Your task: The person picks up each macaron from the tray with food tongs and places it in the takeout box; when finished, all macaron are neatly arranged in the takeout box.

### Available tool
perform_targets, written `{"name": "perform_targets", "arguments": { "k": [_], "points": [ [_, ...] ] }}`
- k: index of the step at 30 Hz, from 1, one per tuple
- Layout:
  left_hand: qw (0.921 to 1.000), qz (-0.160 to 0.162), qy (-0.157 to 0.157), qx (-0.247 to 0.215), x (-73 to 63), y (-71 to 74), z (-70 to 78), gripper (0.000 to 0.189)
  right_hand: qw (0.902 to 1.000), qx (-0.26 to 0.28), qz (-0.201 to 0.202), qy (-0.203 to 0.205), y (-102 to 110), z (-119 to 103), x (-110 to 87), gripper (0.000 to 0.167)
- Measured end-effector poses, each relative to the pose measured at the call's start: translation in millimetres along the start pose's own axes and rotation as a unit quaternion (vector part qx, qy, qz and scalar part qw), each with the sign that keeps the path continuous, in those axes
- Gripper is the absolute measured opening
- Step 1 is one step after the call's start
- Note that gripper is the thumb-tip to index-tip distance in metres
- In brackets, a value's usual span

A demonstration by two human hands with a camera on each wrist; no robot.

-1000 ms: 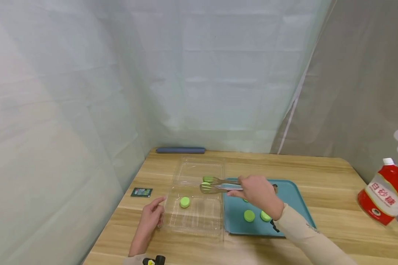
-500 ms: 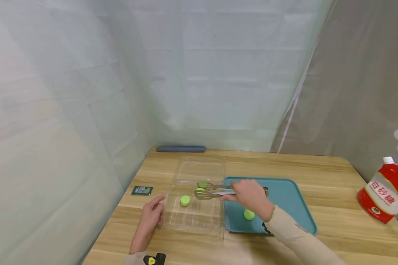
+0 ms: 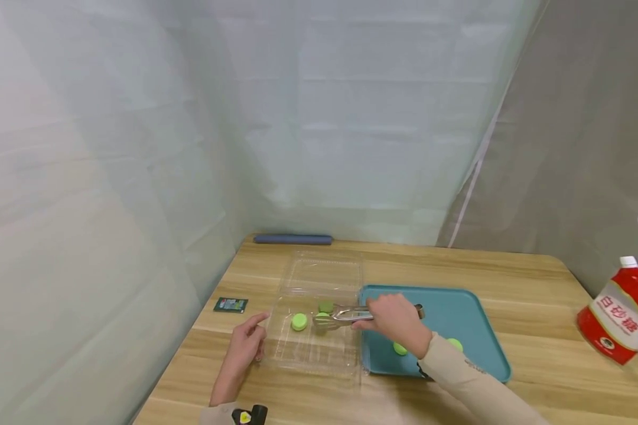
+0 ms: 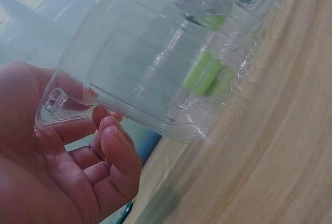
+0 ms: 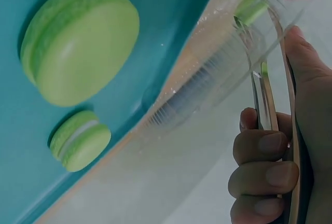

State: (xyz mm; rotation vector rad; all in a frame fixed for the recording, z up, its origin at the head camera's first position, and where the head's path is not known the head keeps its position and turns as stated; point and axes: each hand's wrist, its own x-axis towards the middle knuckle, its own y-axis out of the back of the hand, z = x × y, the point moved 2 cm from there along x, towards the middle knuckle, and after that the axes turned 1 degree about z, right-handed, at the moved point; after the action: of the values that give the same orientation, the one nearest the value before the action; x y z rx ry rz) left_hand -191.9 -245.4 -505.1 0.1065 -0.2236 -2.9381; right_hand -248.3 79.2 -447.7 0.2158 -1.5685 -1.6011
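My right hand (image 3: 399,321) grips metal food tongs (image 3: 351,314) by the handles, its fingers curled round them in the right wrist view. The tong heads reach low inside a clear plastic box (image 3: 311,359), one on each side of a green macaron (image 3: 323,317). Another green macaron (image 3: 299,321) lies in the box to the left of the tongs. At the box's left edge, my left hand (image 3: 244,342) holds the rim between thumb and fingers; in the left wrist view some fingers (image 4: 116,146) curl below the rim.
Right of the box, a teal tray (image 3: 446,301) holds green macarons (image 5: 83,42), partly hidden by my right arm. The clear lid (image 3: 323,273) lies folded back behind the box. A small dark packet (image 3: 231,305), a blue roll (image 3: 292,239) and a red-and-white sugar bag (image 3: 619,310) lie farther out.
My right hand has moved left and slightly down with the tongs, carrying the macaron lower into the box beside the other one. My left hand stays at the box edge.
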Motion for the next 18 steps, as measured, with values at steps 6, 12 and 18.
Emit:
{"name": "perform_targets", "arguments": {
  "k": [6, 12, 18],
  "points": [
    [0.9999, 0.001, 0.010, 0.001, -0.2, 0.2, -3.3, 0.053, 0.9999, 0.004, 0.010, 0.001, -8.0, -4.1, -1.6, 0.061],
    [0.9999, 0.004, 0.010, 0.003, -1.5, -0.6, -3.6, 0.054, 0.9997, -0.001, 0.022, -0.003, -10.9, -5.9, -1.5, 0.063],
    [0.9999, 0.007, 0.006, 0.011, -0.4, -0.6, -0.2, 0.054, 0.9999, 0.007, 0.012, -0.009, -11.2, -6.0, 1.3, 0.065]
  ]
}}
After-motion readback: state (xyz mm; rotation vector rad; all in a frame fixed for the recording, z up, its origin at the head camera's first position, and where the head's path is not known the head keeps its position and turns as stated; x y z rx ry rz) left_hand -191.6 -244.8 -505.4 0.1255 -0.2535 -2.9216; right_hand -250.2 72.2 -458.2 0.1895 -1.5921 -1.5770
